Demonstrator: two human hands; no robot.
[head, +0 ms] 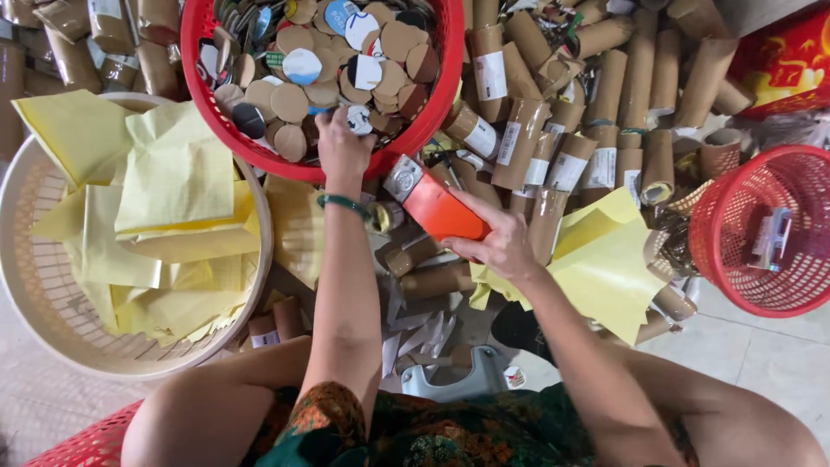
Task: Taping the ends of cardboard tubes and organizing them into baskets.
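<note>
My left hand (341, 147) reaches into a big red basket (437, 99) full of round cardboard discs (298, 91), its fingers down among the discs; a green bangle circles that wrist. My right hand (500, 246) grips an orange-wrapped tube (437, 206) with a silvery end, held tilted just below the basket's rim. Yellow paper sheets (605, 251) lie under and beside the right hand.
A heap of brown cardboard tubes (596, 104) fills the floor behind and to the right. A beige basket (26, 285) at left holds folded yellow paper. A smaller red basket (769, 233) stands at right. My knees frame the bottom of the view.
</note>
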